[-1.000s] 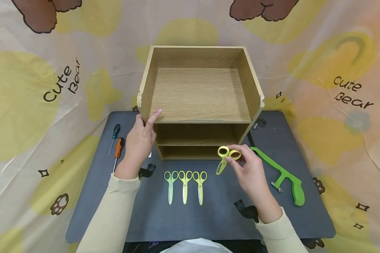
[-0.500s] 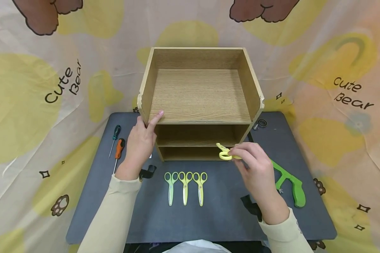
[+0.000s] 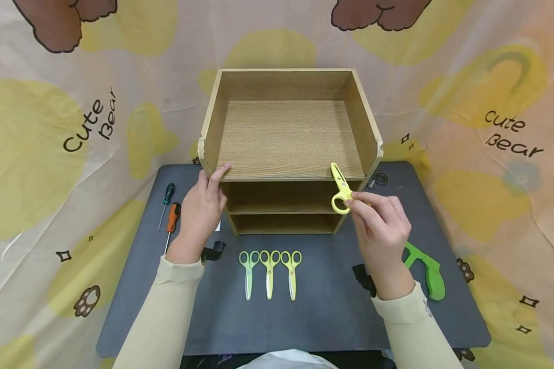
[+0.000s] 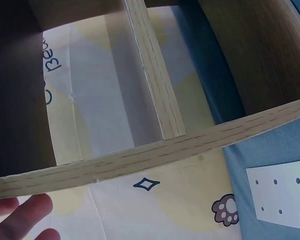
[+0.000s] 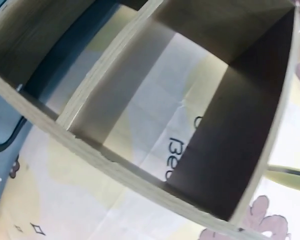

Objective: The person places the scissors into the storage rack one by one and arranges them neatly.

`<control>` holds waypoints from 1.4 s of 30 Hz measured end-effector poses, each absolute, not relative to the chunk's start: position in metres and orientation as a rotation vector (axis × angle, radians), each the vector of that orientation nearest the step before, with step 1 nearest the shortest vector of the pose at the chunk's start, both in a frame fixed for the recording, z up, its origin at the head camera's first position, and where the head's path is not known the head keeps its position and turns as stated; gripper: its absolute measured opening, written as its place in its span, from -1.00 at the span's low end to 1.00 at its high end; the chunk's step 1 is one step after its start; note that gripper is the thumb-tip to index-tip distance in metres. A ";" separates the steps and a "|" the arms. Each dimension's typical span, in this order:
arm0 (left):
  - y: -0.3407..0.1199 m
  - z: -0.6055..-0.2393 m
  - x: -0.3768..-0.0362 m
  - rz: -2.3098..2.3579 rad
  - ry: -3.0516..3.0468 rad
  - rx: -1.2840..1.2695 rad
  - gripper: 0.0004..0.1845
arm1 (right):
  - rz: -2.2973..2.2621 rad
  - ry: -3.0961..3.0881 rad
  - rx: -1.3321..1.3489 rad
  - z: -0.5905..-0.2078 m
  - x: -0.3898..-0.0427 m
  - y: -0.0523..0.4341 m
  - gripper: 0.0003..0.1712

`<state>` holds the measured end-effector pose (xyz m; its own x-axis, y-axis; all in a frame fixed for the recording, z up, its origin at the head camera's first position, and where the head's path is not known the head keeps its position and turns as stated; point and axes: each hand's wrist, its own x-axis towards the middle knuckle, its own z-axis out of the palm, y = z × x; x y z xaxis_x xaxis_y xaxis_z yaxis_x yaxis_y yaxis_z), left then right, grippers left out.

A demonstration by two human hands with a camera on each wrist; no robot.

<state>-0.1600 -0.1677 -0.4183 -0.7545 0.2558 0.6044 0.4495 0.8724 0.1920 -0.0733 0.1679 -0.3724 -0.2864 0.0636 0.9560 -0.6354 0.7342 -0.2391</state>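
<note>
A wooden shelf unit [image 3: 291, 138] stands at the back of the grey table. My left hand [image 3: 197, 215] holds its left side panel near the front, one digit over the middle board's front edge; in the left wrist view, fingertips [image 4: 37, 207] show just outside the panel. My right hand [image 3: 383, 225] pinches a yellow pair of scissors [image 3: 341, 189] by the handle loops, blades pointing up, before the unit's right front. On the table lie three more pairs in a row: green scissors [image 3: 248, 271], yellow scissors [image 3: 270, 271] and another yellow pair [image 3: 292, 271].
Left of the unit lie a teal screwdriver [image 3: 168, 197] and an orange screwdriver [image 3: 173, 218]. A green-handled saw [image 3: 431, 277] lies right, partly behind my right hand. A black ring-shaped object [image 3: 381, 178] sits at the back right. A white perforated plate [image 4: 280, 195] shows in the left wrist view.
My right hand has lifted the yellow scissors upward and turned them, so the blades that pointed down now point up. The left hand has stayed on the shelf unit.
</note>
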 end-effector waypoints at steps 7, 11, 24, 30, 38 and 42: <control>-0.169 -0.419 -0.158 -0.436 -2.492 -0.513 -0.31 | 0.768 -1.831 0.427 -0.384 -0.087 0.174 -0.73; -0.169 -0.420 -0.158 -0.446 -2.493 -0.513 -0.29 | 0.744 -1.902 0.408 -0.387 -0.090 0.175 -0.77; -0.166 -0.420 -0.159 -0.429 -2.486 -0.532 -0.13 | 0.644 -2.072 0.356 -0.392 -0.100 0.177 -0.73; -0.164 -0.417 -0.157 -0.453 -2.527 -0.513 -0.17 | 0.608 -2.147 0.295 -0.389 -0.102 0.177 -0.69; -0.164 -0.414 -0.155 -0.486 -2.560 -0.487 -0.17 | 0.537 -2.333 0.238 -0.384 -0.102 0.175 -0.57; -0.164 -0.415 -0.155 -0.472 -2.550 -0.502 -0.16 | 0.534 -2.376 0.229 -0.383 -0.103 0.174 -0.51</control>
<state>-0.1553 -0.1639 -0.4148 -0.8099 0.2589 0.5263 0.4302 0.8721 0.2330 -0.1026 0.1743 -0.3829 -0.7523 -0.0210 0.6585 -0.3010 0.9001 -0.3151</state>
